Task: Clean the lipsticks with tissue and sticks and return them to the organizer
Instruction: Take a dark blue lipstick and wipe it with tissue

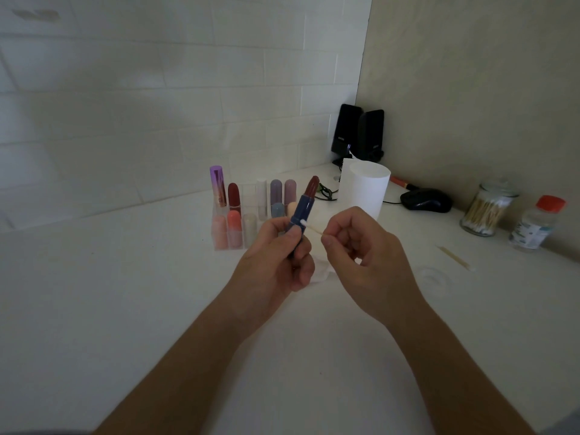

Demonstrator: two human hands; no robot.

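White counter [125, 293]; lipstick [301, 208] tilts up-right.

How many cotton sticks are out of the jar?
2. One stick is pinched in the right hand, its tip on the lipstick in the left hand. The other stick lies on the table near the jar. More might hide under the hands.

Left hand [276, 255] grips blue lipstick [299, 215], tilted, dark red bullet exposed | right hand [361, 249] pinches cotton swab [310, 228], tip touching tube | organizer [251, 211] behind, capped lipsticks upright.
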